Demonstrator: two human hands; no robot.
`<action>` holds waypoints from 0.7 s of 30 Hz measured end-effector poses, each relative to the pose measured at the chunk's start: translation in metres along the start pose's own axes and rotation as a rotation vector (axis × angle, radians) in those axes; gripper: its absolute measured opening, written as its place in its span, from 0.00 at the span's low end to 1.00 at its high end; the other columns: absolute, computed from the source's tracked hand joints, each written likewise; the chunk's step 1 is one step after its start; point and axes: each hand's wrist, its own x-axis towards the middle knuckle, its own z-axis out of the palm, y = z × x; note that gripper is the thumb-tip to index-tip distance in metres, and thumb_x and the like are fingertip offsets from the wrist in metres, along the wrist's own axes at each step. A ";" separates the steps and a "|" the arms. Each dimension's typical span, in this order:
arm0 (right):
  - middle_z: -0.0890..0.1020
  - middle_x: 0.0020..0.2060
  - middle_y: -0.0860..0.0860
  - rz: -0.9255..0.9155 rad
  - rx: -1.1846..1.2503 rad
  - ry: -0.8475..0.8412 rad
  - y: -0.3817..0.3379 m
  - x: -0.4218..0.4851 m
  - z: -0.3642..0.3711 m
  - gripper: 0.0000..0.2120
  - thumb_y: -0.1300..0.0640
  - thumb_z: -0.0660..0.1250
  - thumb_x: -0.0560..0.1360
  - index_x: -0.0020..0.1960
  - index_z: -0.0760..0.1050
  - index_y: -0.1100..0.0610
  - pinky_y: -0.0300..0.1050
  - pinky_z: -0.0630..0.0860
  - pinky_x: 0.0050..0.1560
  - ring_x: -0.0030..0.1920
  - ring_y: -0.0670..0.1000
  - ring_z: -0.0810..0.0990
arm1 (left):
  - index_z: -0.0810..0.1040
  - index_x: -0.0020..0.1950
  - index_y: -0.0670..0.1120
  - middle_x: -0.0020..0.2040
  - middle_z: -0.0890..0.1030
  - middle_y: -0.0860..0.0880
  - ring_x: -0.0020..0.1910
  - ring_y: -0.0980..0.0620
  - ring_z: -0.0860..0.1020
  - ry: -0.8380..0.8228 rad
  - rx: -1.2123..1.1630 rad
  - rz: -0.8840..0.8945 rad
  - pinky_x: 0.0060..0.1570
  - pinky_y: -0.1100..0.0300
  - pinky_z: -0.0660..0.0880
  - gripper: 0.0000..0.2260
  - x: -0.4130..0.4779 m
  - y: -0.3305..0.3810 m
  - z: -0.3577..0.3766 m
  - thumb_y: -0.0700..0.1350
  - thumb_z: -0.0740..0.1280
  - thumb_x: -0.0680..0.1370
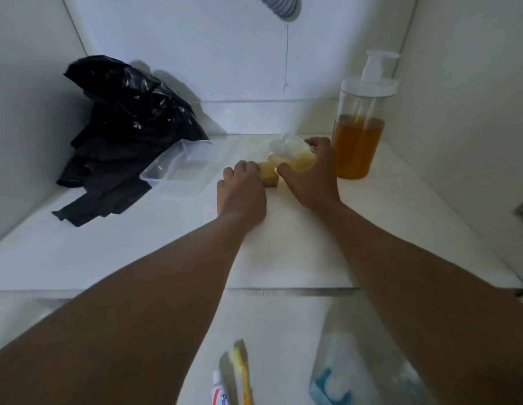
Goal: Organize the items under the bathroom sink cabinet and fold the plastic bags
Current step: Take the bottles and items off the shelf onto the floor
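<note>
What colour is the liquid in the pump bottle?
Amber-orange liquid in the clear pump bottle, head view.

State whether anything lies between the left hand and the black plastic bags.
Yes. A clear plastic container lies on the cabinet floor between the left hand and the black plastic bags, its left edge against them.
</note>
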 end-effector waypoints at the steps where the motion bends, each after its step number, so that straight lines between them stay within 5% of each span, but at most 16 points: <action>1: 0.72 0.60 0.50 0.031 0.040 0.008 -0.004 -0.012 -0.006 0.32 0.47 0.75 0.65 0.64 0.66 0.52 0.31 0.68 0.44 0.55 0.47 0.74 | 0.71 0.64 0.46 0.64 0.73 0.45 0.60 0.43 0.70 0.004 -0.009 -0.003 0.56 0.52 0.66 0.14 -0.013 0.001 -0.007 0.40 0.62 0.79; 4: 0.73 0.60 0.49 0.152 0.202 0.034 -0.020 -0.057 -0.031 0.30 0.42 0.69 0.65 0.64 0.67 0.49 0.47 0.77 0.55 0.58 0.50 0.75 | 0.70 0.64 0.46 0.63 0.73 0.45 0.60 0.43 0.70 -0.012 -0.041 -0.033 0.56 0.51 0.67 0.13 -0.056 0.006 -0.027 0.41 0.61 0.79; 6: 0.73 0.61 0.49 0.236 0.347 0.037 -0.032 -0.089 -0.050 0.25 0.42 0.65 0.69 0.65 0.68 0.45 0.55 0.81 0.52 0.58 0.52 0.76 | 0.69 0.67 0.47 0.63 0.73 0.46 0.61 0.44 0.71 -0.036 -0.059 -0.059 0.58 0.51 0.67 0.15 -0.087 0.014 -0.040 0.43 0.61 0.80; 9: 0.74 0.61 0.55 0.398 0.629 -0.063 -0.053 -0.133 -0.078 0.19 0.45 0.64 0.74 0.64 0.70 0.45 0.49 0.81 0.38 0.53 0.55 0.79 | 0.62 0.74 0.49 0.65 0.72 0.47 0.61 0.45 0.73 -0.029 0.002 -0.026 0.57 0.49 0.67 0.23 -0.140 0.027 -0.062 0.48 0.65 0.80; 12: 0.75 0.61 0.55 0.476 0.779 -0.218 -0.067 -0.175 -0.101 0.32 0.38 0.72 0.66 0.66 0.67 0.45 0.51 0.80 0.41 0.55 0.58 0.79 | 0.63 0.77 0.47 0.64 0.74 0.45 0.56 0.45 0.77 0.052 0.003 0.039 0.52 0.49 0.67 0.26 -0.208 0.032 -0.081 0.50 0.67 0.80; 16: 0.76 0.58 0.48 0.395 0.523 -0.362 -0.078 -0.225 -0.130 0.32 0.53 0.75 0.72 0.70 0.61 0.45 0.46 0.82 0.43 0.53 0.53 0.81 | 0.72 0.71 0.43 0.58 0.79 0.42 0.45 0.45 0.82 0.082 -0.079 0.009 0.47 0.53 0.66 0.25 -0.286 0.027 -0.080 0.49 0.71 0.76; 21: 0.73 0.56 0.39 0.216 0.016 -0.455 -0.073 -0.256 -0.136 0.33 0.47 0.79 0.66 0.64 0.65 0.42 0.30 0.77 0.44 0.53 0.43 0.77 | 0.68 0.73 0.48 0.68 0.71 0.46 0.56 0.47 0.79 -0.209 -0.141 -0.197 0.58 0.52 0.70 0.21 -0.316 0.009 -0.066 0.54 0.63 0.82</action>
